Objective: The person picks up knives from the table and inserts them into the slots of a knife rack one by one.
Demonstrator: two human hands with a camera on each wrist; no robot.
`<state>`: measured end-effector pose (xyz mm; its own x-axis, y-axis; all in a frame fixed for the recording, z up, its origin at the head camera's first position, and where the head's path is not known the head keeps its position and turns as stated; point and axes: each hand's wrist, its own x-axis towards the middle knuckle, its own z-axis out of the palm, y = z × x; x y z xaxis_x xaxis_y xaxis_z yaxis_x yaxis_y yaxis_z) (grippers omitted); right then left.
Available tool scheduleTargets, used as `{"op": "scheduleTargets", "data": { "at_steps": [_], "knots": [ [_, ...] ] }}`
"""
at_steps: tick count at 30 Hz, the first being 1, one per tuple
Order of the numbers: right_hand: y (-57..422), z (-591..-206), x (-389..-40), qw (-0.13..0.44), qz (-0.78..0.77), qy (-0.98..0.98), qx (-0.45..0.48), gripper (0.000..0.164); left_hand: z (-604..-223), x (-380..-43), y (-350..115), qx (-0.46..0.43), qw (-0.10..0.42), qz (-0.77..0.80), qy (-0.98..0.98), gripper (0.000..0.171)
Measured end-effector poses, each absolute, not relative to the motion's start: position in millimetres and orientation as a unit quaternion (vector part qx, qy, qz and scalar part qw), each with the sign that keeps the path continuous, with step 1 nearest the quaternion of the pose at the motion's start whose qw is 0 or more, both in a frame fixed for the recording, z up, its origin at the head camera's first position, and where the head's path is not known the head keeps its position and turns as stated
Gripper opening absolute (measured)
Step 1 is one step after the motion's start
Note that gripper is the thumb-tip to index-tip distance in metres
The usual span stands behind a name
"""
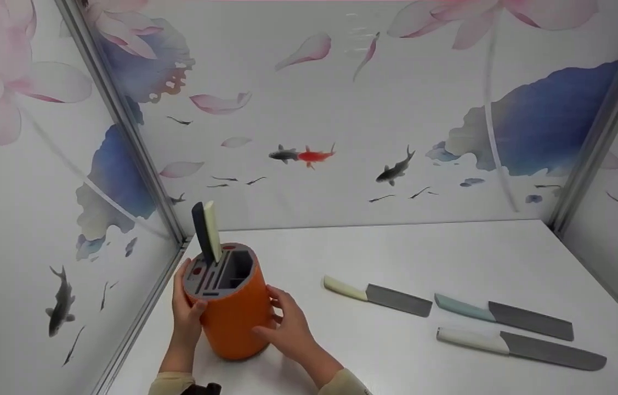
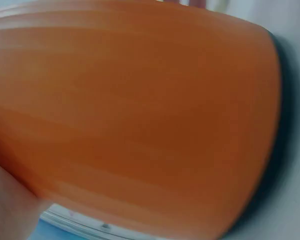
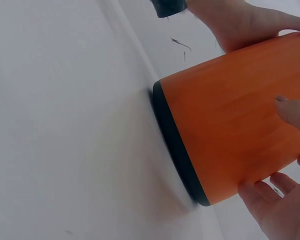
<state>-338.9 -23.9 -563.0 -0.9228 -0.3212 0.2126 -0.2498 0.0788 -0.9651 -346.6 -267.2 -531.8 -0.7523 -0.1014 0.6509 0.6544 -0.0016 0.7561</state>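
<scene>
An orange knife block (image 1: pixel 237 321) with a grey slotted top stands at the left of the white table, its dark base close against the tabletop in the right wrist view. Two knives are in its slots, showing a black handle (image 1: pixel 203 233) and a pale yellow handle (image 1: pixel 212 230). My left hand (image 1: pixel 187 307) grips the block's left side near the top, thumb toward the front. From the right, my right hand (image 1: pixel 287 323) holds it lower down, with thumb in front and fingers round the far side. Orange wall (image 2: pixel 150 120) fills most of the left wrist view.
To the right lie three loose knives: one with a yellow handle (image 1: pixel 344 288), one with a blue-green handle (image 1: pixel 462 307) and one with a whitish handle (image 1: pixel 470 340). Printed panels (image 1: pixel 309 109) with metal corner posts (image 1: pixel 122 120) enclose the table (image 1: pixel 374 356) at the back and sides.
</scene>
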Motion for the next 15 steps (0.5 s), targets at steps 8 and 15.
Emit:
{"op": "scheduleTargets", "data": {
  "at_steps": [8,15],
  "knots": [
    [-22,-562,-336,0.033,-0.652,0.732,-0.194,0.083,-553,-345,-275,-0.23,0.217,-0.695,-0.646,0.113],
    [-22,-561,-335,0.037,-0.655,0.729,-0.197,0.083,-551,-340,-273,-0.196,0.222,-0.694,-0.657,0.107]
  ]
}}
